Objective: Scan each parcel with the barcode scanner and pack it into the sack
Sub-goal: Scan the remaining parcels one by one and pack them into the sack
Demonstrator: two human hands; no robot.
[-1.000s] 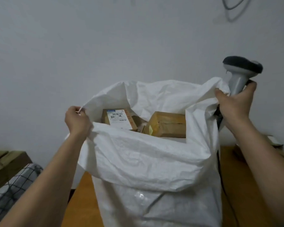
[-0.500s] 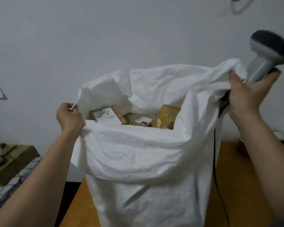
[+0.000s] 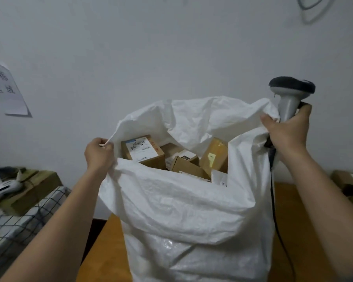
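Observation:
A tall white woven sack stands on the wooden table, its mouth held wide. My left hand grips the sack's left rim. My right hand pinches the right rim and also holds the grey barcode scanner by its handle, head up. Inside lie several cardboard parcels: a labelled box at the left, a small box in the middle, and a tilted box at the right. The scanner's black cable hangs down the sack's right side.
A paper sign hangs on the white wall at the left. Low at the left are brown boxes with a white device on top and a checked cloth. More boxes sit at the table's far right.
Both hands shook the sack up and set it back lower. The parcels inside shifted and settled, and more of them show now. Both grips are unchanged.

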